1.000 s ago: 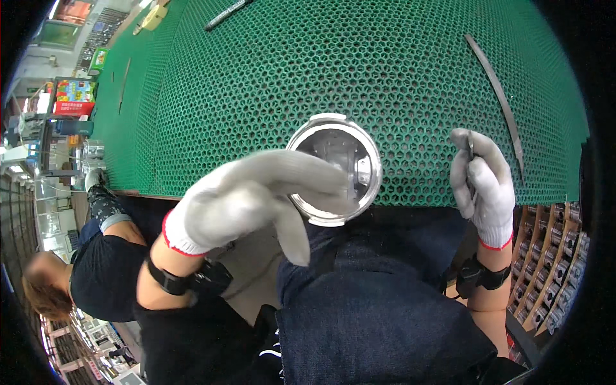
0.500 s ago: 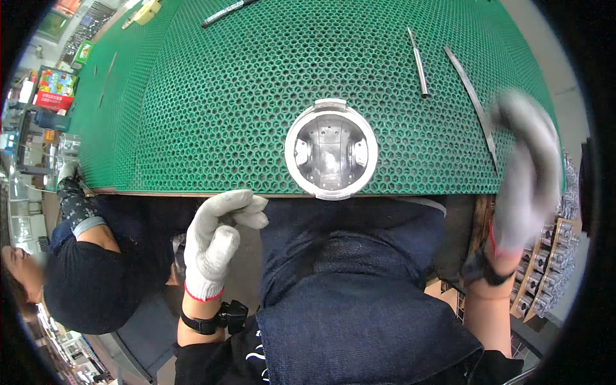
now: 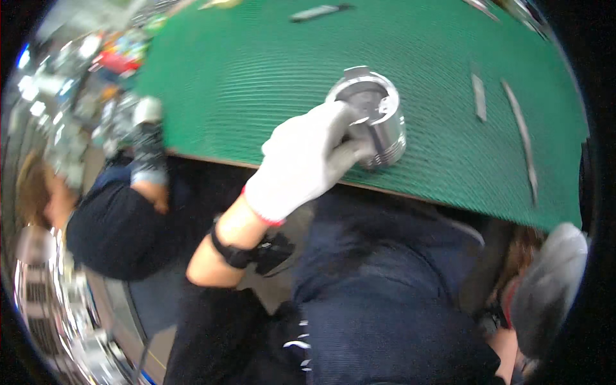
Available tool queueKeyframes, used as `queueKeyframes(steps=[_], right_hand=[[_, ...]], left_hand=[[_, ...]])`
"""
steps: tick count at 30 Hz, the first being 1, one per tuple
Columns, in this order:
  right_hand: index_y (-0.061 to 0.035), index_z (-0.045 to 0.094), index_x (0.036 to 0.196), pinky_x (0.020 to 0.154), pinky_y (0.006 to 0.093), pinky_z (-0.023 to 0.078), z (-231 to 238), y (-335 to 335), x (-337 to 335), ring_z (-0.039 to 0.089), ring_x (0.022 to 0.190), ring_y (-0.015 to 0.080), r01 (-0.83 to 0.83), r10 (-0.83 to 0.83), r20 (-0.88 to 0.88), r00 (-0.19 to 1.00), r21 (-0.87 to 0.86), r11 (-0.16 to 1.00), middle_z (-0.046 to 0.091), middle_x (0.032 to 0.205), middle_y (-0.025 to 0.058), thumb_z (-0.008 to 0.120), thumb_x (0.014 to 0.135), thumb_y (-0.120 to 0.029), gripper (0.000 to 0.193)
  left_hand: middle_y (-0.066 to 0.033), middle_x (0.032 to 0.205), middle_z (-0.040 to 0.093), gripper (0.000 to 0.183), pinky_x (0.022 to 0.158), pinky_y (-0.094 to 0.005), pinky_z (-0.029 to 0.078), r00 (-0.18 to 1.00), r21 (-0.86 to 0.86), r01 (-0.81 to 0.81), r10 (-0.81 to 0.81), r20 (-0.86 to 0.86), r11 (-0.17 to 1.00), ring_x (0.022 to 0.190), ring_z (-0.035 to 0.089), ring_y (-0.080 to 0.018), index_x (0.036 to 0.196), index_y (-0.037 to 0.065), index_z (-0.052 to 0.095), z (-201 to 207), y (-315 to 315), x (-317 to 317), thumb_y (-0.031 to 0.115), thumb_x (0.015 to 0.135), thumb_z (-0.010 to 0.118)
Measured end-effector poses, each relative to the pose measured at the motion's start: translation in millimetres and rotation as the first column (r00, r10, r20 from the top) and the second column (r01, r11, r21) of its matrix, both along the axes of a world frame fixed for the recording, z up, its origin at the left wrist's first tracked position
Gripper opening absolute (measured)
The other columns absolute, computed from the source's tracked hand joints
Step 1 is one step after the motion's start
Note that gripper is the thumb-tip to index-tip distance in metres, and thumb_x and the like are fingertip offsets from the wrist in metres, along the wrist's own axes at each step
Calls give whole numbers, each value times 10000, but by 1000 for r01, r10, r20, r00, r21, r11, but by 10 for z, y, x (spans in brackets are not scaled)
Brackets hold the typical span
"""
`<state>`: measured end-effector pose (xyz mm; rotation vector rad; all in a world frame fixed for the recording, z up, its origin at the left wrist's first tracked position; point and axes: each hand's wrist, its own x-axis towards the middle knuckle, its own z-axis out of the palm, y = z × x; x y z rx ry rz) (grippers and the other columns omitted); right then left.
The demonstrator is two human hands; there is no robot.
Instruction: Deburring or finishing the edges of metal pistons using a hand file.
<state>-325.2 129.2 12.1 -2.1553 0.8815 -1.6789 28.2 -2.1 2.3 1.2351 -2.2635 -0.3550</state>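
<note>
A silvery metal piston (image 3: pixel 396 138) stands at the near edge of the green mat (image 3: pixel 256 83), its hollow side up and grooves showing round its lower wall. My left hand (image 3: pixel 308 154), in a white knitted glove, reaches over the table edge. Its fingers and thumb close on the piston's near left side; the fingertips are partly hidden there. My right hand (image 3: pixel 552 289), in a greyish glove, is low at the far right, beside the table's near right corner. It is smeared by motion, so its fingers cannot be made out.
Right of the piston lie a short slim metal tool (image 3: pixel 479 97) and a long thin file-like strip (image 3: pixel 523 138). A dark pen (image 3: pixel 321 12) lies at the back. At left sits another person (image 3: pixel 115 224), a gloved hand (image 3: pixel 147 110) at the mat's edge.
My left hand has come up from below the table edge and taken hold of the piston. My right hand has dropped away from the mat. The whole view has tilted and shifted.
</note>
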Motion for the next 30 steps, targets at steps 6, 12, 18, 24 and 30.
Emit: queueKeyframes(steps=[6, 12, 18, 24, 30], right_hand=[[-17, 569, 987, 571, 253, 333, -136, -233, 505, 446, 658, 125, 72, -68, -26, 997, 393, 917, 464, 786, 41, 497, 970, -445, 434], [-36, 671, 1041, 626, 268, 484, -234, -46, 629, 599, 713, 140, 71, -132, 6, 991, 817, 572, 654, 857, 70, 570, 937, -211, 227], [-39, 645, 1152, 699, 259, 498, -373, 1065, 185, 602, 793, 121, 416, -675, -248, 695, 904, 97, 656, 969, 30, 557, 954, -253, 304], [-30, 591, 1224, 575, 285, 459, -513, 4955, 483, 581, 665, 124, 149, -593, -678, -434, 596, -789, 656, 875, 41, 530, 936, -351, 435], [-62, 663, 793, 526, 358, 477, -1942, 7429, 2820, 571, 557, 192, -53, -424, -883, -202, 442, -895, 589, 624, 66, 566, 889, -275, 253]], left_hand=[[-149, 926, 653, 290, 716, -444, 530, 813, -259, -485, 540, 219, 835, 846, 659, -362, 1073, 111, 581, -164, -478, 1006, 208, 818, 680], [-156, 1213, 572, 629, 818, -348, 526, 958, -292, -220, 149, -247, 931, 886, 638, -230, 1310, 35, 501, -176, -443, 605, 67, 741, 768], [-193, 1189, 620, 562, 961, -424, 467, 763, 60, 557, -481, -431, 829, 1118, 588, -355, 1171, -10, 617, -286, -43, -361, 115, 657, 808], [-227, 1070, 637, 484, 918, -419, 469, 458, 357, 882, -735, -500, 307, 1004, 613, -341, 1068, -63, 627, -347, -74, -933, 291, 771, 767], [-213, 1239, 559, 448, 963, -359, 442, 262, 474, 880, -832, -490, -2, 1091, 573, -278, 1207, -78, 551, -130, 384, -1877, 233, 903, 657]])
